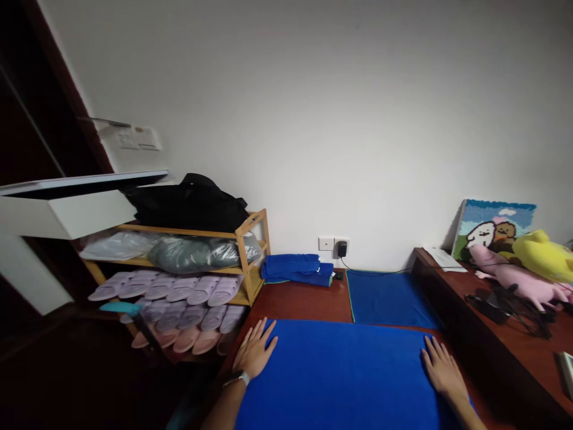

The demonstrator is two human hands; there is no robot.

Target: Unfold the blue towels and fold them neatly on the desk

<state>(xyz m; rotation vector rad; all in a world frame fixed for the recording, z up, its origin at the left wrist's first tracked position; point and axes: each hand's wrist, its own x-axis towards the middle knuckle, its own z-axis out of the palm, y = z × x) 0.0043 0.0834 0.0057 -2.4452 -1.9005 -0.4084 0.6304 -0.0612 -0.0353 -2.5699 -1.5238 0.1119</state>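
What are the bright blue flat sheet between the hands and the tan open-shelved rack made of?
Blue flat sheet: probably matte fabric, fibre unclear; no glossy highlights. Tan rack: likely wood or bamboo, smooth finish; warm honey colour, slim straight posts.

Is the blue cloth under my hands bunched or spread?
Spread: the blue cloth lies flat, left hand and right hand resting at opposite edges.

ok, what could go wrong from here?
Wrinkling: the bare left hand and bare right hand rest at opposite edges of the large, smooth, bright-blue cloth, so an uneven sideways push could crease it.

Overlap: its far edge lies close to the darker blue, green-edged cloth; sliding it forward might bunch both.
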